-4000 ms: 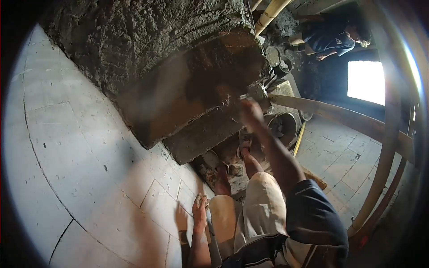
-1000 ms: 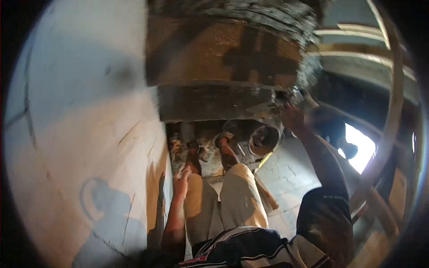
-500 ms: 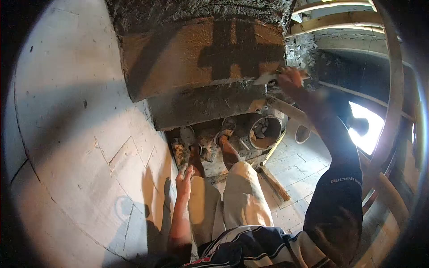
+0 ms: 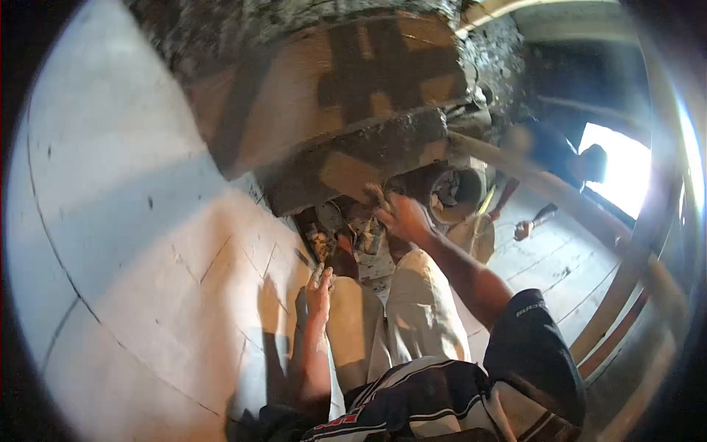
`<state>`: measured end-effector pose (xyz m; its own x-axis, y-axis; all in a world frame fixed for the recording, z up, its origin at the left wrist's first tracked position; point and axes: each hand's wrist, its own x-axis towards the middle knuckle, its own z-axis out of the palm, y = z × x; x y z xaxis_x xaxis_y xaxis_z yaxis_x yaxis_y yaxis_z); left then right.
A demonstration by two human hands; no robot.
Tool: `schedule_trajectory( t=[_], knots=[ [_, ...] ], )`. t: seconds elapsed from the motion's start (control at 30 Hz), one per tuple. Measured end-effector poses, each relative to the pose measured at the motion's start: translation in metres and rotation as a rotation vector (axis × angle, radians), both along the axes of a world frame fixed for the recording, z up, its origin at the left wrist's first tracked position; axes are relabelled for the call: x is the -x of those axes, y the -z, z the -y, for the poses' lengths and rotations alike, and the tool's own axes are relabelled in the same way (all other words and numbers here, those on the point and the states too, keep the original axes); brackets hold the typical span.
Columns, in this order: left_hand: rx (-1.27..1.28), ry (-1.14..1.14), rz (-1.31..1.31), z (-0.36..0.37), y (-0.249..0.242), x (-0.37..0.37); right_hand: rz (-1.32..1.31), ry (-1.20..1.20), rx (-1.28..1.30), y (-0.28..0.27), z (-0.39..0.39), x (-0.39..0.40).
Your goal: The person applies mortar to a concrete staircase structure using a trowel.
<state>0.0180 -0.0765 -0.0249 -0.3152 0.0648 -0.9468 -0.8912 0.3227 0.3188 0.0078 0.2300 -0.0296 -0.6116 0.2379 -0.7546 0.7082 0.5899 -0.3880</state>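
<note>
My right hand (image 4: pixel 405 219) is low over my knee, just below the plastered ledge (image 4: pixel 294 184). Its fingers are curled round a trowel, which the hand mostly hides; the blade cannot be made out. Beside my left knee, my left hand (image 4: pixel 319 291) is raised with its fingers stretched out, soiled and holding nothing. Above the ledge rises a sloping band of wet brown plaster (image 4: pixel 287 96), crossed by shadows. A round bucket (image 4: pixel 471 195), lying open towards me with dark matter inside, is right of my right hand.
A pale block wall (image 4: pixel 110 221) fills the left. Wooden poles (image 4: pixel 545 188) cross the right side. Beyond them another person (image 4: pixel 541 151) bends down by a bright opening (image 4: pixel 618 166). Pale floor (image 4: pixel 567 272) shows below.
My right hand has come down and left from the ledge's right end to near my knee. My left fingers have straightened. The other person now bends lower, with hands in view. The view has shifted.
</note>
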Motion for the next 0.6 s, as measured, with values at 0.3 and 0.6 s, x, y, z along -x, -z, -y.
schedule_trajectory(
  t=[0.3,0.6],
  knots=[
    [-0.034,0.389,-0.207,-0.037,0.014,0.061,0.268,0.363,-0.202,0.04,-0.002,-0.236],
    [-0.02,0.521,-0.091,-0.026,0.033,0.091,-0.311,0.666,-0.186,0.202,-0.012,-0.205]
  ],
)
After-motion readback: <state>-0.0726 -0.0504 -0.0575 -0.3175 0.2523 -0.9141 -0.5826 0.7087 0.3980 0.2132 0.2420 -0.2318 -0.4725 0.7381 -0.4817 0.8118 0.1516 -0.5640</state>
